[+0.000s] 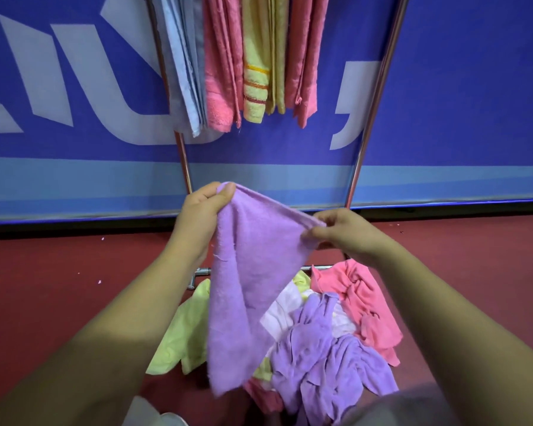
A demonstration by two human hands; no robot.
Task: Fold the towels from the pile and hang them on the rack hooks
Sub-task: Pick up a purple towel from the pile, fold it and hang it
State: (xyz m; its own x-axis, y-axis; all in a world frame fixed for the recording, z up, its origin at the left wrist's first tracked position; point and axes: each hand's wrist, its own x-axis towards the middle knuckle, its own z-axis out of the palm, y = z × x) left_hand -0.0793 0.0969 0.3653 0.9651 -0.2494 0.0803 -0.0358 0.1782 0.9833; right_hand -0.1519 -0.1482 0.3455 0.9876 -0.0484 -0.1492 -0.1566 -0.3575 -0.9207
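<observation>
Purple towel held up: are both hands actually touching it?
Touching. In the head view the left hand pinches one top corner of the purple towel; the right hand pinches the other.

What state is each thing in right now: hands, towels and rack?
left hand: pinches a top corner of the purple towel.
right hand: pinches its other top corner.
purple towel: hangs loose between both hands, above the pile.
pile: crumpled, lying on the floor.
hung towels: folded, hanging side by side on the rack.
rack: upright.

Probably an indoor sports hall: a red matte floor (43, 287) meets a blue barrier banner (459, 118) bearing large white lettering (37, 87), behind a metal rack (371, 118).
</observation>
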